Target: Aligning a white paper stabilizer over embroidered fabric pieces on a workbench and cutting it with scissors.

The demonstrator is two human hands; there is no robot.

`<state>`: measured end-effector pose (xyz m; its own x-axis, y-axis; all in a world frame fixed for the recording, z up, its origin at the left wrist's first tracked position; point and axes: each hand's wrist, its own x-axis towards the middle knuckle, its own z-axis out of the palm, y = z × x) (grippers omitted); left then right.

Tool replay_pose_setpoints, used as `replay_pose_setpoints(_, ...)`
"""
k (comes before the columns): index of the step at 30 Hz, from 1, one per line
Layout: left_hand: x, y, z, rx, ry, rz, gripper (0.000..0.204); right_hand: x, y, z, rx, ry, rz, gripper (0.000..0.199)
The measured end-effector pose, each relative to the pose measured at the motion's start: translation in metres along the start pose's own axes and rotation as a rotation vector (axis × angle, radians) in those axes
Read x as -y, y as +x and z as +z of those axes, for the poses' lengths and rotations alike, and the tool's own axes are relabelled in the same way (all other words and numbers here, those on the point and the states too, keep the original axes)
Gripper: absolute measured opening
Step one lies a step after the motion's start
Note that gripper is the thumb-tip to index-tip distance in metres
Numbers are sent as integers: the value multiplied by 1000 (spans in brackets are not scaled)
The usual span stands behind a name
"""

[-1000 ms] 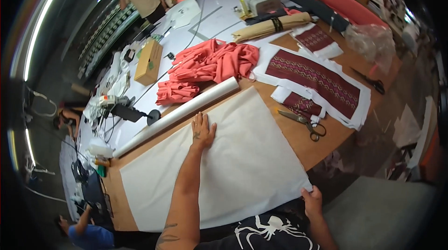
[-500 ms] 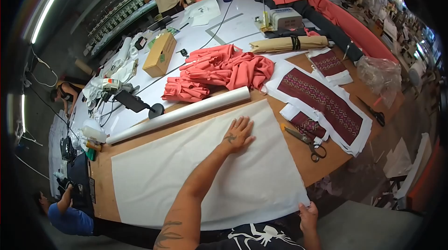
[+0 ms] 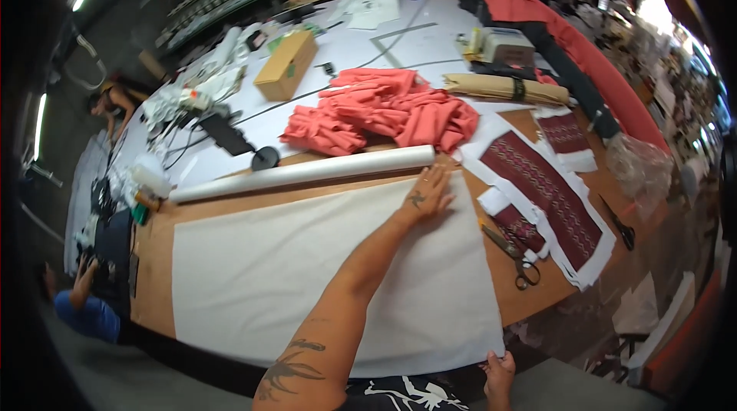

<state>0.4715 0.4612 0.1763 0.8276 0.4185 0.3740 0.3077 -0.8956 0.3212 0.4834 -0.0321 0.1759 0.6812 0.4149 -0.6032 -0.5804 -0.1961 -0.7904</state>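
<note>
A large off-white cloth (image 3: 307,273) lies spread over the brown board. My left hand (image 3: 428,194) rests flat near its far right corner, fingers stretched out. At the near right corner, my right hand (image 3: 499,373) pinches the cloth's edge between thumb and fingers. Beyond the far edge lies a long white roll (image 3: 322,171). To the right of the cloth are black-handled scissors (image 3: 522,269) and maroon patterned fabric panels (image 3: 549,196) with white borders.
A heap of coral fabric (image 3: 384,115) sits behind the roll, near a cardboard box (image 3: 285,66) and a wrapped tan bundle (image 3: 507,89). A black stand (image 3: 230,138) is at the left. Another pair of scissors (image 3: 618,225) lies at the far right. Other people are around the table.
My left hand has slid away from me and slightly right, toward the cloth's far right corner. My right hand keeps its pinch at the near corner. The view has shifted.
</note>
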Motion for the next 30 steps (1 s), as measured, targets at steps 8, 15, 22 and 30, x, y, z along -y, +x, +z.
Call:
replay_pose_setpoints(8,23,-185,-109,356,226,-537,72,14,2,1,-47,-85,70,16)
replay_pose_setpoints(15,53,-212,-146,228,168,-560,78,6,17,-3,-253,-730,-445,22)
replay_pose_setpoints(22,2,-253,-158,127,148,-461,75,62,4,235,455,-1043,-1231,58)
replay_pose_setpoints(30,-53,-324,-156,303,112,-548,82,32,66,269,299,-1606,-1080,71)
